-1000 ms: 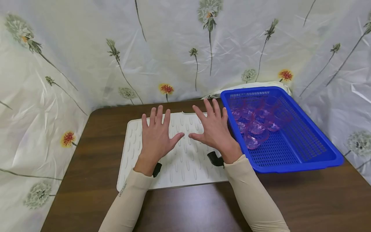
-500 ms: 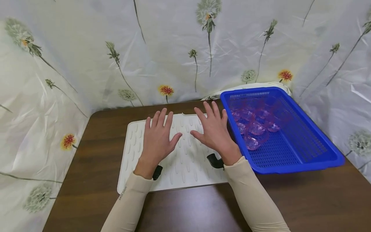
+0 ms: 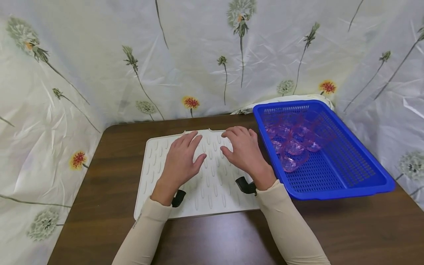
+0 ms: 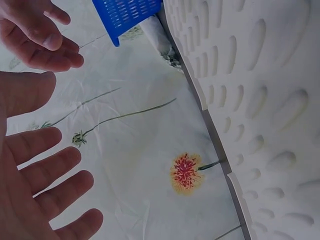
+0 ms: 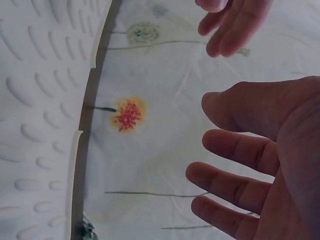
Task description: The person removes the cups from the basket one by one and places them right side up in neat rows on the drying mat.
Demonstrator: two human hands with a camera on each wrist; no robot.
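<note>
Both hands hover above a white ridged mat (image 3: 212, 184) that lies on the table. My left hand (image 3: 180, 160) is over the mat's left half, fingers loosely bent, holding nothing. Over the right half is my right hand (image 3: 246, 152), its fingers also relaxed and apart from anything. In the left wrist view, a gap separates the left hand (image 4: 47, 170) from the mat (image 4: 235, 90). The right wrist view shows the right hand (image 5: 245, 170) likewise apart from the mat (image 5: 40, 110). Several clear pink cups (image 3: 293, 162) are grouped in the left part of a blue basket.
The blue perforated basket (image 3: 344, 192) stands on the right of the brown wooden table (image 3: 218, 239), close beside the right forearm. A flower-printed plastic sheet (image 3: 198, 66) hangs behind and at both sides. A dark wrist mount (image 3: 246, 185) sits below the right hand.
The fingers of both hands have gone from spread and straight to loosely bent. Their fingertips have drawn back from the mat's far edge. Basket, cups and mat stay put.
</note>
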